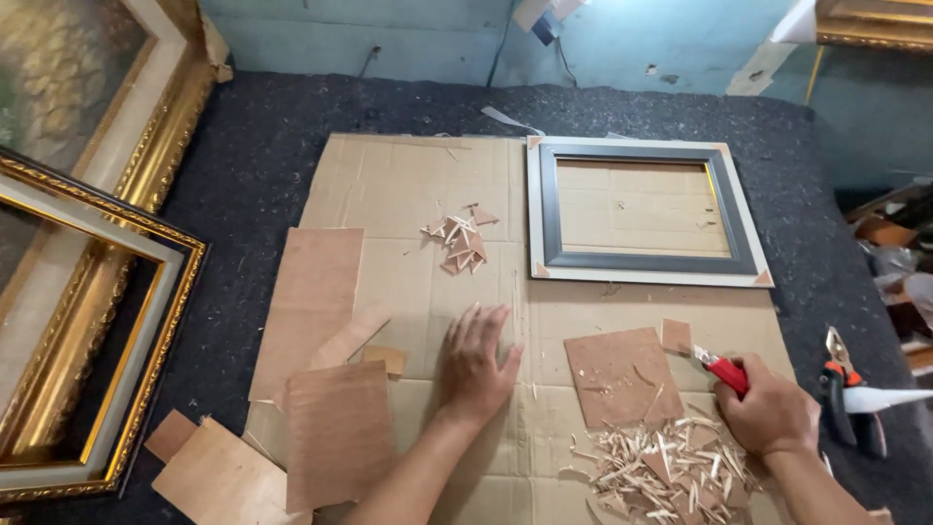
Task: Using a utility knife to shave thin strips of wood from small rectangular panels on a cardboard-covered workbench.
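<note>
My left hand (474, 362) lies flat, fingers spread, on a cardboard sheet (408, 185) that covers the dark work surface. My right hand (766, 413) grips a red-handled utility knife (721, 370), its tip pointing up-left toward a small square of thin plywood (618, 375). A tiny plywood offcut (675, 335) sits just above the knife. Below the square lies a heap of pale wood shavings (656, 467). A grey and white picture frame (643, 209) rests face up at the far right of the cardboard.
Several plywood panels (311, 297) lie at the left, one (335, 433) by my left wrist. Triangular chips (459, 238) are piled mid-sheet. Gilded frames (83, 321) lean at the left. Orange-handled pliers (838, 374) and a white nozzle (889, 399) lie at the right.
</note>
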